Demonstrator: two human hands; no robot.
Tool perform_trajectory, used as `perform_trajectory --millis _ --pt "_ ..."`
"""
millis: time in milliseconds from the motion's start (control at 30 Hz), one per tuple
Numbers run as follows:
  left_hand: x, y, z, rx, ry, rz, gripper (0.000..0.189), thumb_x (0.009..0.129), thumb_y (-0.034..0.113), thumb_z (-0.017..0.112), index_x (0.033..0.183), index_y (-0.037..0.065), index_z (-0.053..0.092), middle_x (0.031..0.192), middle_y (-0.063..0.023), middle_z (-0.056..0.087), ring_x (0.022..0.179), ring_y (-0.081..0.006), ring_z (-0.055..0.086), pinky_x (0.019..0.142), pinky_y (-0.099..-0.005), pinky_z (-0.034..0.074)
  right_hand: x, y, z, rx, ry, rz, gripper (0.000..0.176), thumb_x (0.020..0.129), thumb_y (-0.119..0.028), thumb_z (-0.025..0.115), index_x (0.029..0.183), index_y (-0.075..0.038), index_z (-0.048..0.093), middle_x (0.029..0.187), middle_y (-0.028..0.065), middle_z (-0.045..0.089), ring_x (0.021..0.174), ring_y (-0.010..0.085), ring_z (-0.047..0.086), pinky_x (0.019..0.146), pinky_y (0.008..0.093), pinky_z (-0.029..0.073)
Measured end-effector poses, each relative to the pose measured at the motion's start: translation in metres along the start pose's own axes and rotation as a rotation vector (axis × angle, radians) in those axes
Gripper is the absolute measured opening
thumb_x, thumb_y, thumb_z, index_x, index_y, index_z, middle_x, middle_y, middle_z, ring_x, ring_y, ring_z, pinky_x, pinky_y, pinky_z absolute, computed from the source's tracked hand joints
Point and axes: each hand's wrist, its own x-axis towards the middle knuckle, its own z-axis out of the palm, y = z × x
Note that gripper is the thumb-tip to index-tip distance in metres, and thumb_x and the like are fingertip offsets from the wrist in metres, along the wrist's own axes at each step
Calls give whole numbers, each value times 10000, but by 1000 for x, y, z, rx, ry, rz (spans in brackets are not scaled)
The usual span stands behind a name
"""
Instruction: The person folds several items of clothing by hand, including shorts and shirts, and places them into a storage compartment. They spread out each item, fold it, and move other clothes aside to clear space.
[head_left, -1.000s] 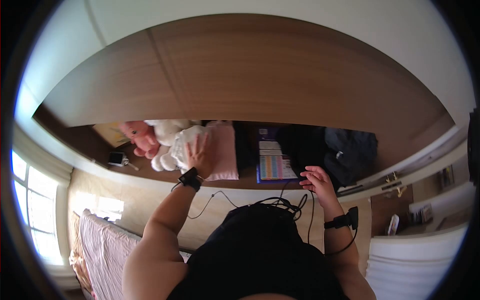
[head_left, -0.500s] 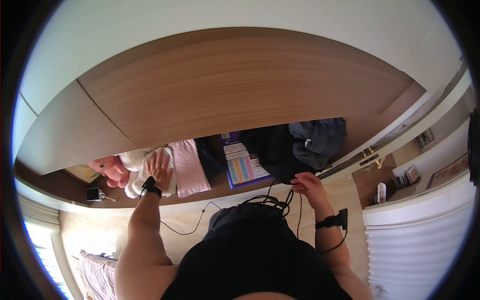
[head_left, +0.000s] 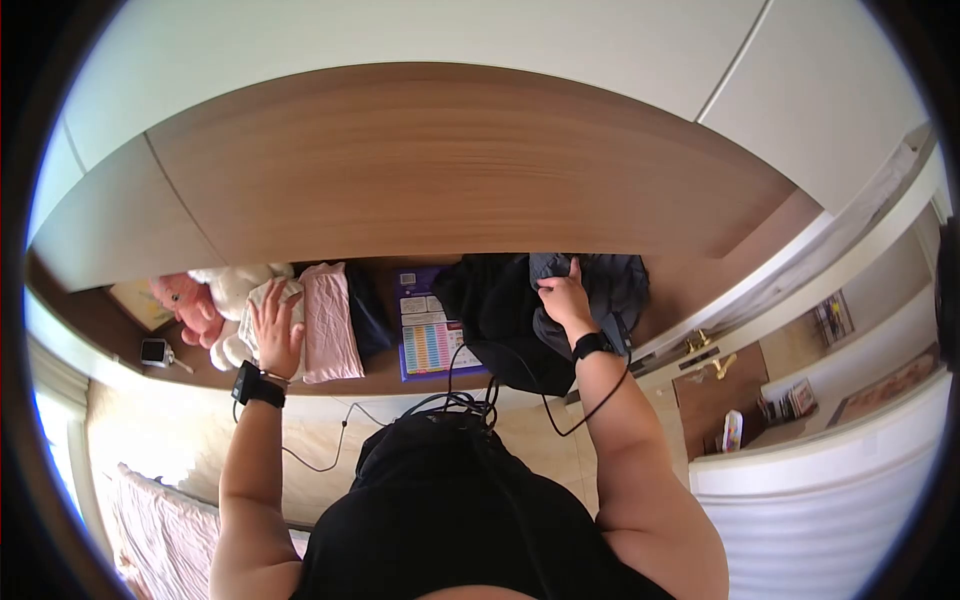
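Observation:
My left hand (head_left: 277, 330) lies open, fingers spread, on a folded white cloth (head_left: 287, 292). Just right of it is a folded pink garment (head_left: 331, 325), then a folded dark navy one (head_left: 369, 315). My right hand (head_left: 567, 300) has reached onto a crumpled dark grey garment (head_left: 620, 290), its fingers closed on the fabric with the index finger stretched out; part of the grip is hidden. Next to that garment a black garment (head_left: 490, 300) hangs over the shelf edge. A purple printed board with a coloured grid (head_left: 430, 345) lies between the navy and black clothing.
A pink plush toy (head_left: 197, 310) and a white plush toy (head_left: 235, 290) sit at the left, near a small white-framed device (head_left: 155, 352). Wooden panelling (head_left: 450, 160) rises behind the shelf. Black cables (head_left: 455, 402) loop at my waist. A door handle (head_left: 724, 366) is at right.
My right hand has moved forward from the shelf's front edge onto the dark grey garment. My left hand stays on the white cloth. The whole view has shifted.

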Motion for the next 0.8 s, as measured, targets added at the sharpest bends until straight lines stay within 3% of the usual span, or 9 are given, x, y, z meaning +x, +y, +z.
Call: perform_trajectory --millis 100,233,367,433,500,600,667,767,800 --pt "7 76 -21 -181 93 69 573 1023 522 396 1287 65 618 1439 -164 534 1418 -393 423 1226 -631 125 26 47 44 72 -57 131 340 971 -262 635 1133 27 707 1308 291 630 1247 341 632 981 405 546" --pt "22 177 -38 -485 9 174 390 971 359 541 1114 21 672 1166 -163 683 1198 -389 585 1057 -508 411 -1 59 -22 1158 -62 307 292 985 -282 690 904 -2 673 810 42 685 616 153 691 569 271 520" --pt "36 265 -22 -634 -2 179 258 869 169 705 1078 18 684 1190 -162 684 1105 -372 621 1010 -480 461 -39 89 -103 1601 -13 313 292 962 -225 725 727 -131 580 687 -55 527 576 67 509 508 237 406" --pt "49 311 -12 -577 10 210 407 809 122 763 1199 55 671 1348 -171 608 1206 -384 576 1049 -467 448 -51 92 -122 1626 51 322 364 961 -219 720 675 -132 511 699 -68 457 636 59 450 561 237 358" --pt "63 347 17 -582 2 236 508 791 129 787 1273 55 642 1421 -178 558 1267 -398 538 1086 -478 420 -56 125 -117 1594 19 -95 294 970 -279 718 794 -80 594 751 -20 508 714 97 526 679 271 452" --pt "78 400 60 -676 68 127 588 753 103 791 1318 91 628 1473 -183 519 1314 -431 501 1108 -492 400 -68 121 -138 1509 -3 -267 433 934 -268 736 692 -78 432 742 -17 407 717 104 385 660 275 311" --pt "84 423 83 -220 105 3 541 716 97 793 1239 120 654 1346 -160 607 1261 -401 552 1102 -515 417 -74 114 -155 1387 41 -429 564 859 -311 799 647 -89 327 759 -4 371 736 125 333 662 286 249" --pt "99 405 115 -531 -45 51 445 678 43 770 1103 120 664 1126 -146 679 1157 -379 613 1041 -484 460 -73 114 -178 1152 87 -552 549 770 -355 883 772 -82 407 886 39 406 811 162 375 718 287 326" --pt "105 414 106 -617 78 49 359 676 17 764 1006 84 637 947 -136 677 1020 -376 657 900 -445 519 -75 111 -187 1148 91 -541 549 770 -355 883 772 -82 407 886 39 406 811 162 375 718 287 326"
